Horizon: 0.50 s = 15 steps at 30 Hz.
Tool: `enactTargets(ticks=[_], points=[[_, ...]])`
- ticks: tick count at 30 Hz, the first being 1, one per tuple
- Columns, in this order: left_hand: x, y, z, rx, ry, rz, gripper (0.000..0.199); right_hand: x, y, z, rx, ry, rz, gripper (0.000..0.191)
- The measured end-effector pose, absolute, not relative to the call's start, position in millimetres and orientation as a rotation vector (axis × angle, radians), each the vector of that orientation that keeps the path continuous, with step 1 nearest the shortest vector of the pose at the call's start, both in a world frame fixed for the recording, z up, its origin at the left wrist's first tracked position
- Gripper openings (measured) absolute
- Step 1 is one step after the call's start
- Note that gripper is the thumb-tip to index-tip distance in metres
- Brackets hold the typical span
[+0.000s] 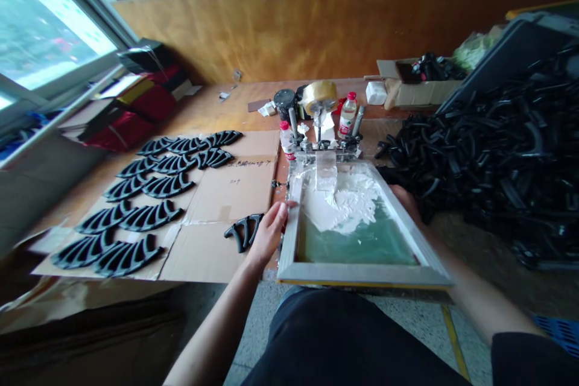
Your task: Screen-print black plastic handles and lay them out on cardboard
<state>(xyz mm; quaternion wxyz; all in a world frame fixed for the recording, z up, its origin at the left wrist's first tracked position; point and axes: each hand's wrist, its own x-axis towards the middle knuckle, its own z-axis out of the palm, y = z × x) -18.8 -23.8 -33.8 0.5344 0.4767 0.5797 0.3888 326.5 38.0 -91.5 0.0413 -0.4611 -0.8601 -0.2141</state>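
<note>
A screen-printing frame (357,271) with a silver metal rim lies before me, tilted. White paste (348,208) is smeared over the upper part of its green mesh (362,247). My left hand (269,234) is at the frame's left edge, thumb and forefinger stretched out, other fingers partly hidden. Beside it several curved black plastic pieces (244,232) lie on cardboard, partly behind the hand. At the frame's right side is my right hand (407,202), near a heap of black plastic pieces (488,145); its fingers are hidden behind the rim. A squeegee-like clear block (325,170) sits in the paste.
Rows of black curved pieces (154,184) lie on the cardboard sheet (230,193) at left. Behind the frame are a metal clamp (323,148), a tape roll (319,95) and red-capped bottles (348,116). An open carton (416,93) stands at back right.
</note>
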Motion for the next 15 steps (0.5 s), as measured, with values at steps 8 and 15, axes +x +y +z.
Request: enactTargets(ticks=[8,15], points=[[-13,-38,-139,1.182,1.551,0.738,0.069,230,78,-64,-1.420,-2.262,0.135,0.060],[-16,-34,-140,1.190,1.595,0.707,0.064,218,25,-76,-1.003,-2.703,0.306,0.012]])
